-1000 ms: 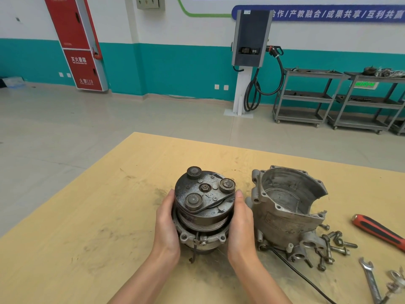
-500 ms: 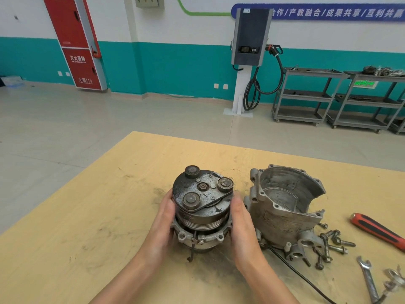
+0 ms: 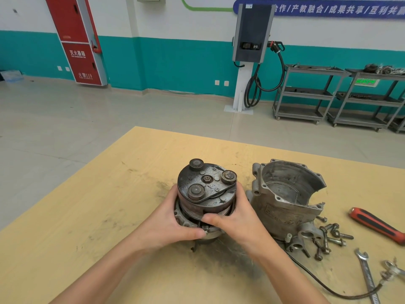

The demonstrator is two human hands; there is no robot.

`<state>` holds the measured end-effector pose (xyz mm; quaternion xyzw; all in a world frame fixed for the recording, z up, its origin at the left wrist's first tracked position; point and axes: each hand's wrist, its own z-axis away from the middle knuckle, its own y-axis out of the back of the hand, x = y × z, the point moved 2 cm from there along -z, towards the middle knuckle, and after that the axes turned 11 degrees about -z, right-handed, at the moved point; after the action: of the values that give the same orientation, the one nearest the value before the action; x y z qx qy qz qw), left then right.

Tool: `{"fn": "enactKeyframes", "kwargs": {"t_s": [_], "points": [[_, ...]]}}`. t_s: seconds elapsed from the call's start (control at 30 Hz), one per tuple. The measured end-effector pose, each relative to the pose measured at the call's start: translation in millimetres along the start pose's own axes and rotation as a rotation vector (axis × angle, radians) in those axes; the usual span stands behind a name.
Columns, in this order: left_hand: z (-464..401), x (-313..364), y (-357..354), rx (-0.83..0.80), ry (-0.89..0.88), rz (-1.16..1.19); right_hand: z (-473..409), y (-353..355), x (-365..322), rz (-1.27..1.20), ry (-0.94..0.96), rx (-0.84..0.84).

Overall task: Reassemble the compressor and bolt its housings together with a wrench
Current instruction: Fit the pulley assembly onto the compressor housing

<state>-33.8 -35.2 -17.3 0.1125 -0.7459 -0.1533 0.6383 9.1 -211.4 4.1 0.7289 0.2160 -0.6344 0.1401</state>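
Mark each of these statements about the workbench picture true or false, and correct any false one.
1. Both hands grip the dark pulley assembly. True: the left hand and right hand wrap its lower part.
2. The open aluminium housing lies left of the pulley assembly. False: it lies to its right.
3. A pile of loose bolts lies on the table beside the housing. True.
4. The red-handled tool is in the right hand. False: it lies on the table, far right.
5. A wrench is fitted on a bolt. False: it lies loose on the table.
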Motion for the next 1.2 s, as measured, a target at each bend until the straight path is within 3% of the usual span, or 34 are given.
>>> {"fn": "enactKeyframes", "kwargs": {"t_s": [0.63, 0.83, 0.9, 0.97, 1.07, 1.2], "points": [[-5.6, 1.4, 6.0, -0.050, 0.014, -0.019, -2.4, 2.0, -3.2, 0.060, -0.036, 0.008], [-2.1, 2.5, 6.2, -0.082, 0.033, 0.000, 8.4, -1.3, -38.8, 0.230, -0.120, 0.041], [1.5, 1.3, 7.8, -0.095, 0.051, 0.030, 7.9, -3.0, -65.6, 0.388, -0.030, 0.043], [4.5, -0.6, 8.4, -0.102, 0.079, 0.045, -4.8, -9.2, -91.6, 0.717, 0.056, -0.135], [6.8, -1.0, 4.4, -0.101, 0.097, 0.009, -36.2, -29.7, -109.2, 1.207, -0.096, -0.551], [9.4, -7.4, -0.3, -0.055, 0.102, 0.025, -67.6, -48.1, -106.7, 1.512, -0.223, -0.772]]}}
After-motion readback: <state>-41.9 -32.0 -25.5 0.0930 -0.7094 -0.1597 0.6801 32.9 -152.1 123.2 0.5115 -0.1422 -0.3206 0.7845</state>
